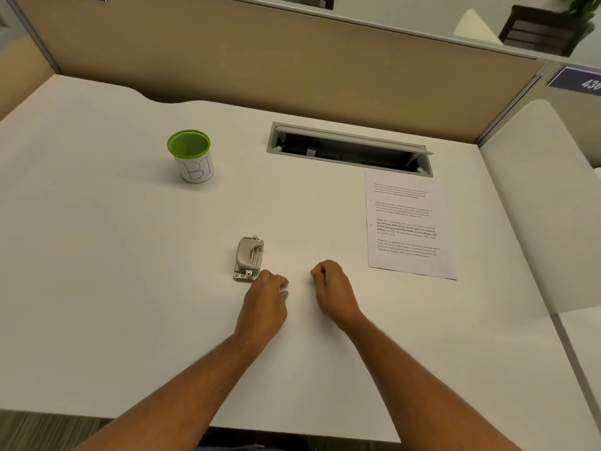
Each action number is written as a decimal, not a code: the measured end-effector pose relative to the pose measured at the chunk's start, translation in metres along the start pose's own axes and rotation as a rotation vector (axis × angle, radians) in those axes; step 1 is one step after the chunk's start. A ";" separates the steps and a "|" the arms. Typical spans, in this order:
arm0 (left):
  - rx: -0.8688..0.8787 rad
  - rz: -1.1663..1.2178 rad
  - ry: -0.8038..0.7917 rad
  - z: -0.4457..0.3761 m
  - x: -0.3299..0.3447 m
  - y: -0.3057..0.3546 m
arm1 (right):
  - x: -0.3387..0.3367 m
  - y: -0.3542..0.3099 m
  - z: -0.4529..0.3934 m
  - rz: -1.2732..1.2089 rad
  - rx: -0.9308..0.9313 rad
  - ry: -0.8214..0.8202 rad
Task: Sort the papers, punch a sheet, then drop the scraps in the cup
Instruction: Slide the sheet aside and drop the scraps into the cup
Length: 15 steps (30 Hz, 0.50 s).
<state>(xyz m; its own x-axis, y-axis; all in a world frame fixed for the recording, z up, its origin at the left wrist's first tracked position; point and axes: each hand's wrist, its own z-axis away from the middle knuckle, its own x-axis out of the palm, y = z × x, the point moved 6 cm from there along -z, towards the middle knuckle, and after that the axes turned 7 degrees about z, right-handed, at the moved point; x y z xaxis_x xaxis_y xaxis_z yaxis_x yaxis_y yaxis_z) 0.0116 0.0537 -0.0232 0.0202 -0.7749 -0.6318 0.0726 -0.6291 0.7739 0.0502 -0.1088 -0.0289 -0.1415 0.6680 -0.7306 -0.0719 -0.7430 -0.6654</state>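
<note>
White desk (113, 255), seen from above. Both hands low on desk, side by side, near front centre. Left hand (265, 296) fingers curled inward, pressed together; whether pinching anything, cannot tell. Right hand (331, 284) closed in loose fist, contents hidden. Grey hole punch (248, 258) just beside left hand's knuckles, apparently touching. Printed sheet (408, 224) flat on desk, right of right hand, apart from fingers. Green-rimmed mesh cup (191, 156), paper label with handwritten letters, far left, well apart from both hands. Open cable slot (349, 149) behind sheet.
</note>
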 end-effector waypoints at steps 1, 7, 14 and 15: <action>0.002 0.000 -0.004 -0.001 0.001 0.001 | 0.000 0.002 0.002 -0.022 0.012 0.004; 0.006 -0.011 -0.028 -0.006 0.010 0.008 | -0.007 0.010 0.008 -0.173 0.116 0.010; 0.025 0.015 -0.013 -0.020 0.003 0.011 | -0.012 0.009 0.002 -0.317 0.222 0.007; 0.031 0.026 -0.007 -0.023 0.000 0.012 | -0.012 0.007 -0.001 -0.318 0.225 0.006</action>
<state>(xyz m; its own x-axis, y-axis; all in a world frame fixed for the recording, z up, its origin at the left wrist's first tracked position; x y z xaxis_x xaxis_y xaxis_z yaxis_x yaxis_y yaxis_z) 0.0350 0.0478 -0.0147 0.0145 -0.7912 -0.6113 0.0412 -0.6104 0.7910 0.0520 -0.1221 -0.0249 -0.0715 0.8664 -0.4942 -0.3258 -0.4886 -0.8094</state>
